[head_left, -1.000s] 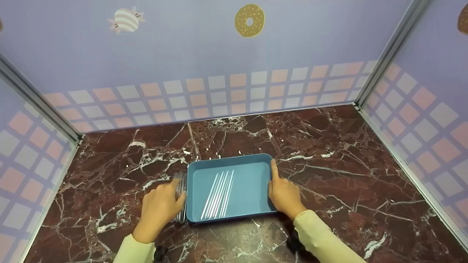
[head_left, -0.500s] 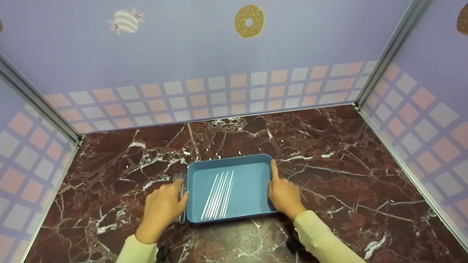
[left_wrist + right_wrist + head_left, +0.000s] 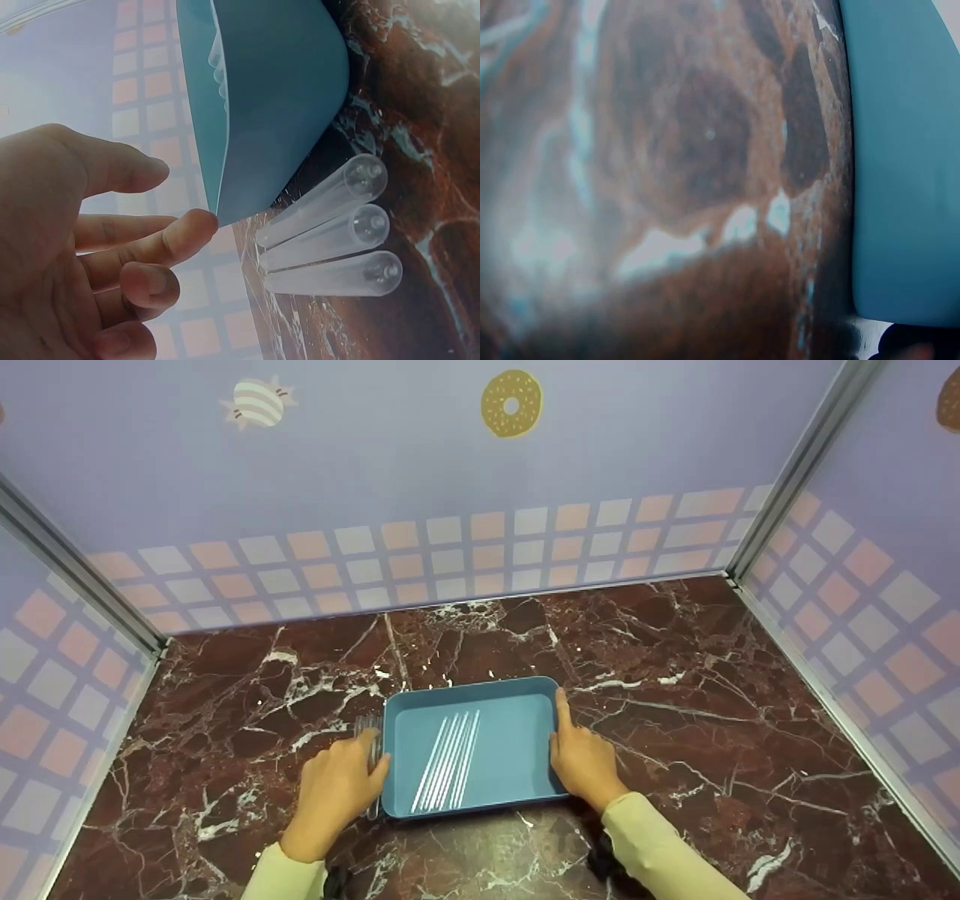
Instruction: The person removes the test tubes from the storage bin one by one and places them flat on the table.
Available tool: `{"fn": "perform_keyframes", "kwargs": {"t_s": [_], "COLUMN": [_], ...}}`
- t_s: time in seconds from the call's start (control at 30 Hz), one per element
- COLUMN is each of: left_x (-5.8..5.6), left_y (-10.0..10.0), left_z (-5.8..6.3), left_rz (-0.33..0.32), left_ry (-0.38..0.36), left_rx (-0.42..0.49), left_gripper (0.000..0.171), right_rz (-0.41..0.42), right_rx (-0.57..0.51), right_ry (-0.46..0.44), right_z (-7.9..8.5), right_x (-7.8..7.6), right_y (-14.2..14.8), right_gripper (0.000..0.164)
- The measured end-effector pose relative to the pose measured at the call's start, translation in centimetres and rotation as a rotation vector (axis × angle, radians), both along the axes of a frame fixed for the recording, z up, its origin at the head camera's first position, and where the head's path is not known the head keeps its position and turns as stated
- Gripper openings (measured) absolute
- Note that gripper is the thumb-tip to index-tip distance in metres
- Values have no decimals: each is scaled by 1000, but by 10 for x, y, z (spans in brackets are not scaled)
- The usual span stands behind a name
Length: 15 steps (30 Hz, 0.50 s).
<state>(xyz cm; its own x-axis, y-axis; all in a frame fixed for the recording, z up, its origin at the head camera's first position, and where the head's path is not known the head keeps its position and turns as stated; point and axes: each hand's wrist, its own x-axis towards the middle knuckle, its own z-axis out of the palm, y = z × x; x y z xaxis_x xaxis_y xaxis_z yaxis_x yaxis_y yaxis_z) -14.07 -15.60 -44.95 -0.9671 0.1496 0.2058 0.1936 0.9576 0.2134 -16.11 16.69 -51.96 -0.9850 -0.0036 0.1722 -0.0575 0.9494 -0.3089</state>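
A blue rectangular tray (image 3: 510, 750) lies on the marbled table, with several thin clear test tubes (image 3: 446, 761) side by side in its left half. Outside its left wall lie more clear test tubes (image 3: 330, 238), with rounded ends showing in the left wrist view. My left hand (image 3: 339, 780) hovers over these, fingers loosely bent and holding nothing, a fingertip right at the tray's rim corner. My right hand (image 3: 586, 757) holds the tray's right side, index finger stretched along the outer wall and thumb over the rim. Its other fingers are hidden.
Dark red marbled table surface (image 3: 675, 660) surrounds the tray. A patterned back wall (image 3: 420, 472) and side panels with metal corner posts (image 3: 799, 472) enclose the table. The right wrist view shows the tray's outer wall beside the table.
My left hand has shifted slightly right, closer to the tray's left rim. The right hand, the tray and the test tubes in it stay put.
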Motion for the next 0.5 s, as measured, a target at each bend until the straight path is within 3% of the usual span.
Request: {"fn": "perform_keyframes", "kwargs": {"t_s": [0.17, 0.5], "left_x": [0, 0], "left_y": [1, 4], "left_z": [0, -2], "left_rz": [1, -14], "left_ry": [-28, -7], "left_rx": [1, -1], "left_gripper": [34, 34], "right_rz": [-9, -10], "right_rx": [-3, 5], "right_ry": [4, 11], "right_z": [0, 0], "right_x": [0, 0], "right_y": [0, 0], "right_gripper": [66, 66]}}
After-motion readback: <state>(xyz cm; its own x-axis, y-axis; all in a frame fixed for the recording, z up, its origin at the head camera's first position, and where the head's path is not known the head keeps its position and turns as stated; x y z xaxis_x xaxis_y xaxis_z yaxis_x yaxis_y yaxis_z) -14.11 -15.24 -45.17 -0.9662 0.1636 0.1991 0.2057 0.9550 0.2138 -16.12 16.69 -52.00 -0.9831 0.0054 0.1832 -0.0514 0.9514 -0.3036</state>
